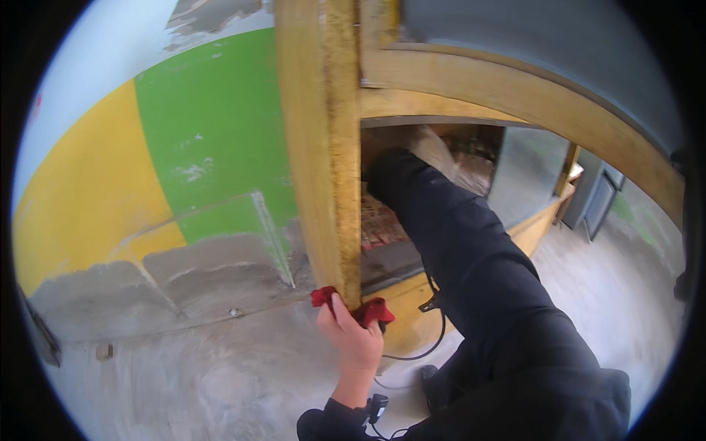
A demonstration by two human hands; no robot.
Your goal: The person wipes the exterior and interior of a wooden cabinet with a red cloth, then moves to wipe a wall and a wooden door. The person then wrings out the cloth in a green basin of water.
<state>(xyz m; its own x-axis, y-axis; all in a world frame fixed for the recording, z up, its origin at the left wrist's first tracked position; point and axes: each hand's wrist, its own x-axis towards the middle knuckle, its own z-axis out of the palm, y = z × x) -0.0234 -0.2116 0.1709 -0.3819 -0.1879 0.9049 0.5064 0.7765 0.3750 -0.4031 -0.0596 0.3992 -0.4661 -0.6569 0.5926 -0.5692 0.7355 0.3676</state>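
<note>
My left hand (353, 336) grips a red cloth (376, 312) around the lower part of the edge of a yellow wooden cabinet's side panel (343, 193). Bits of the cloth stick out on both sides of the fingers. My right arm, in a dark sleeve, reaches through the cabinet's opening; the right hand itself is hidden inside. Near the end of that sleeve lie a crumpled clear plastic bag (436, 149) and a reddish patterned surface (383, 223). A glass pane (527, 165) closes the right part of the opening.
Left of the cabinet stands a green and yellow wall (220, 132) with peeling paint. A small block (104, 351) lies on the concrete floor (220, 391). A black cable (419, 355) hangs by the cabinet's base. A framed panel (600, 204) leans at the right.
</note>
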